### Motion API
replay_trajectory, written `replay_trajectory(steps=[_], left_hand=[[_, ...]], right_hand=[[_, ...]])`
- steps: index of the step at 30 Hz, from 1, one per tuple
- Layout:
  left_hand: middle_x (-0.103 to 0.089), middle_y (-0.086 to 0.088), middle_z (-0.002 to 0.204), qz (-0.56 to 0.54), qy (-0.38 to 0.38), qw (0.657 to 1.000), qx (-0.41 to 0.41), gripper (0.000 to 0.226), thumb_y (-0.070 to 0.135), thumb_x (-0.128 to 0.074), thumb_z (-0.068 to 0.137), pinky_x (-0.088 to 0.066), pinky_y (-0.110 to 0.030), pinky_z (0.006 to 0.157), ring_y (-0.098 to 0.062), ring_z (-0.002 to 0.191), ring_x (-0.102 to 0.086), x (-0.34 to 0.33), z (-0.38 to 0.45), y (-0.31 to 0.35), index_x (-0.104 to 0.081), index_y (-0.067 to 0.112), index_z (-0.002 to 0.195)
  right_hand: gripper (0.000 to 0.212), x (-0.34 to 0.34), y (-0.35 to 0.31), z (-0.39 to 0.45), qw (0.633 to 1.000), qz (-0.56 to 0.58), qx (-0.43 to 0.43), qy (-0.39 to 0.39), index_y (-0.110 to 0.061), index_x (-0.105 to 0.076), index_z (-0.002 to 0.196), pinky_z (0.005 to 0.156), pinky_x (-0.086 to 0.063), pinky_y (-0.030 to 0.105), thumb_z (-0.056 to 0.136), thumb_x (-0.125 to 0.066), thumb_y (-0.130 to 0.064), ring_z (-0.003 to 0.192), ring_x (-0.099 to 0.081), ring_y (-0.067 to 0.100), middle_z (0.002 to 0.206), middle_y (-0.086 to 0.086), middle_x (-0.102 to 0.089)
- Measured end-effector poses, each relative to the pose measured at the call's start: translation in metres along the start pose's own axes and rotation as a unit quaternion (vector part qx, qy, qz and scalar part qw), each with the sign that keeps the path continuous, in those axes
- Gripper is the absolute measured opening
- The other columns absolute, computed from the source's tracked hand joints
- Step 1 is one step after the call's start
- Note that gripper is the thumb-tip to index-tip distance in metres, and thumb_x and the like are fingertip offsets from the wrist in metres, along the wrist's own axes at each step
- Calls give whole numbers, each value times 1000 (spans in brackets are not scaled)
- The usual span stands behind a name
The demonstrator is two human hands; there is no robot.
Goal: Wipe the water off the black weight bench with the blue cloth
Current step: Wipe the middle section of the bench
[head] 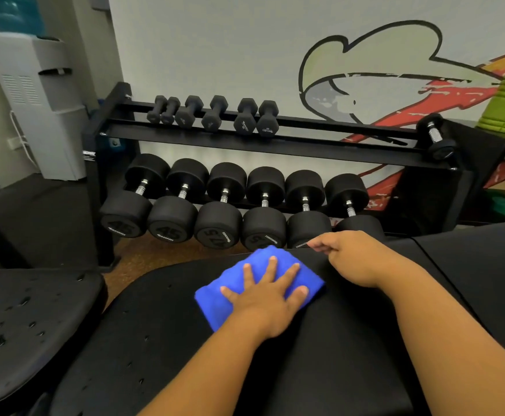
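Bench [161,349]: black pad fills the lower frame; near end cut off by the bottom edge, its frame and legs out of sight. Scattered droplets visible on the left part of the pad; hard to make out against the black. A second black pad [29,325] at left, apart from the bench, carries larger water beads; its left side is cut off.

Rack [275,145] behind the far edge: small dumbbells on the upper rails, big ones below. The two rightmost big dumbbells are partly hidden by the right hand and the bench edge.

Cloth [215,298]: blue, folded, lying flat near the far edge of the bench; middle covered by the left hand.

Left hand [266,292]: palm down, fingers straight and spread, pressing on the cloth.

Right hand [353,253]: at the far edge of the bench just right of the cloth; fingers curled over the edge, fingertips hidden, so grip cannot be confirmed.
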State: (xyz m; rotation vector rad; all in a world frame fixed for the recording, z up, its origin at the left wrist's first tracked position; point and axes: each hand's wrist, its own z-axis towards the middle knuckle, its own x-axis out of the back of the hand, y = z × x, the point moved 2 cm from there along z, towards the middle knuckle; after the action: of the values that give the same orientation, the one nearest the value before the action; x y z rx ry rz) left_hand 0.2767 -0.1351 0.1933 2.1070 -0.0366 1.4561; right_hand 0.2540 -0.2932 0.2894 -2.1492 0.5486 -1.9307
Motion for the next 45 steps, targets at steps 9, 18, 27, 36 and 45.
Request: replay_trajectory(steps=[9,18,27,36,45], left_hand=[[5,21,158,-26,-7,999,47,59,76,-20,85,-2,-74,104,-25,147,10,26,49,-32,-4,62,141],[12,17,159,-37,3,993,112,56,69,-17,91,2,-74,104,-30,146,14,18,23,-61,2,58,143],[10,24,157,-18,13,1000,-2,57,73,-26,87,7,-69,108,-19,147,15,9,19,-79,-2,65,138],[2,22,158,-62,27,985,156,68,80,-24,82,-5,-67,110,-22,148,3,30,37,-148,-6,58,143],[7,18,159,-52,9,985,164,59,72,-20,88,-2,-71,107,-28,147,9,20,6,-140,-2,58,143]], right_hand=[[49,0,3,-3,1000,-9,-6,15,-29,-56,133,96,-33,14,95,-40,-5,122,-51,8,132,-9,-59],[47,-15,-13,0,999,-43,-5,-24,-30,-54,135,104,-37,25,95,-41,-8,126,-49,14,136,-6,-57],[45,-49,-30,14,989,-142,23,-38,-36,-41,144,118,-15,54,99,-42,-35,148,-18,22,156,-1,-34],[57,-65,-39,3,972,-209,36,-104,-45,-19,151,114,5,64,97,-30,-61,148,15,23,163,-8,0],[57,-64,-55,2,977,-183,60,-88,-44,-24,150,114,5,62,96,-33,-61,149,13,21,163,-8,-6]])
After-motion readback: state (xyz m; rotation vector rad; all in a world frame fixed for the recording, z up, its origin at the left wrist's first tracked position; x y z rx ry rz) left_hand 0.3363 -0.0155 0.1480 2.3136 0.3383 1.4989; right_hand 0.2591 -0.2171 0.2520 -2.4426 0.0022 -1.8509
